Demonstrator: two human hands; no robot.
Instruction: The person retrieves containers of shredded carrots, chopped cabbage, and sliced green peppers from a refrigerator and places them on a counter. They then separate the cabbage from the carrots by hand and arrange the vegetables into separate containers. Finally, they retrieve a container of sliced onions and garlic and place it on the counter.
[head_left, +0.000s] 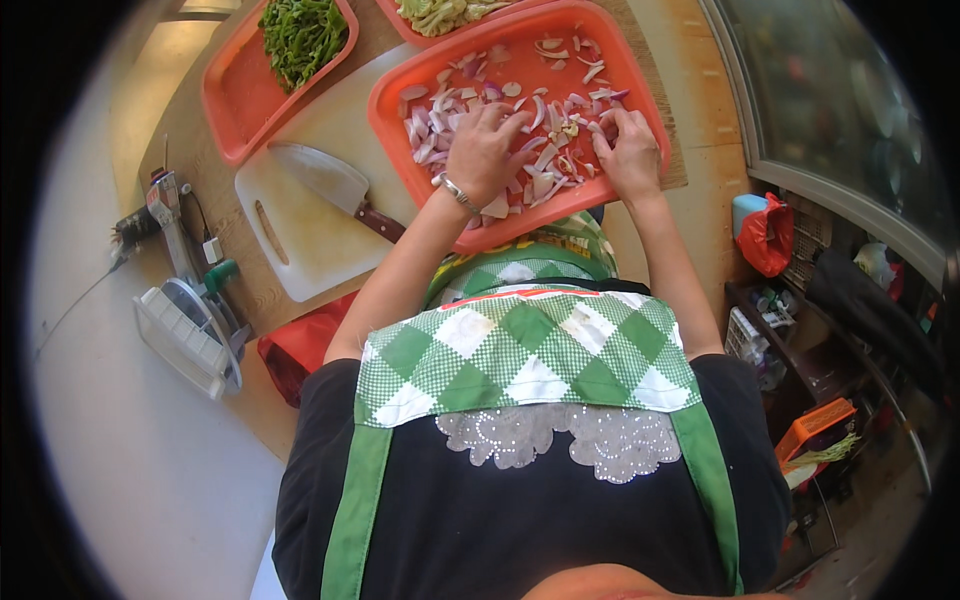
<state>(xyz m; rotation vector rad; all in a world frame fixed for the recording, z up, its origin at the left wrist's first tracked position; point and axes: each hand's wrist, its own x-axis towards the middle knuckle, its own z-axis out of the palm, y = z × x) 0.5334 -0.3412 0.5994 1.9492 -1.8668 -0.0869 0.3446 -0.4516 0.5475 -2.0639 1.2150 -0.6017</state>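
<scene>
A red-orange plastic tray (480, 238) holds many pieces of cut red onion (427, 139). The pieces lie thickest on its left side. My left hand (487, 146), with a metal bracelet at the wrist, rests over the onion with its fingers apart. Near the tray's right wall, the fingers of my right hand (628, 154) are curled together by some onion; whether a piece is pinched between them cannot be made out. A kitchen knife (330, 180) with a brown handle lies on the white cutting board (315, 262) left of the tray.
A second tray (232, 112) with cut green peppers (304, 41) sits at the upper left. Behind is a tray of cauliflower pieces (442, 15). An electric fan (191, 330) stands at the left table edge. Shelving (795, 352) and a red plastic bag (769, 232) are at the right.
</scene>
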